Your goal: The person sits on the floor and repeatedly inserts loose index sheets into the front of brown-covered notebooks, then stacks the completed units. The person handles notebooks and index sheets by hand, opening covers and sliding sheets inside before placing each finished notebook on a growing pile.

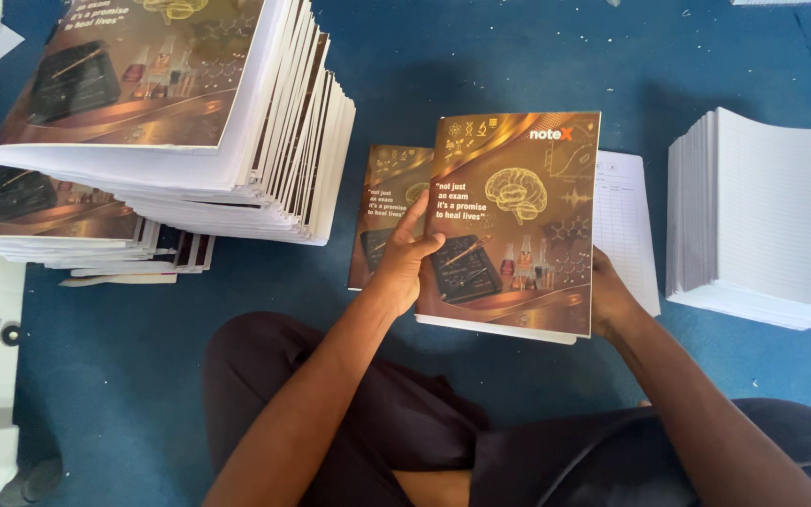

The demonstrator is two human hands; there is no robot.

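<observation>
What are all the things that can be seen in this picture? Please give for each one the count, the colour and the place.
notebook in hand: one, brown and gold cover, centre, held in both hands
second notebook: one, same cover, on the floor left of and behind the held one
printed sheet: one, white, under the held notebook's right side
tall notebook stack: many, brown covers with white edges, upper left
low notebook stack: several, same cover, far left
ruled paper stack: one block, white, right
floor: blue
left hand: one, fingers on the cover's left edge
right hand: one, at the lower right edge
</observation>
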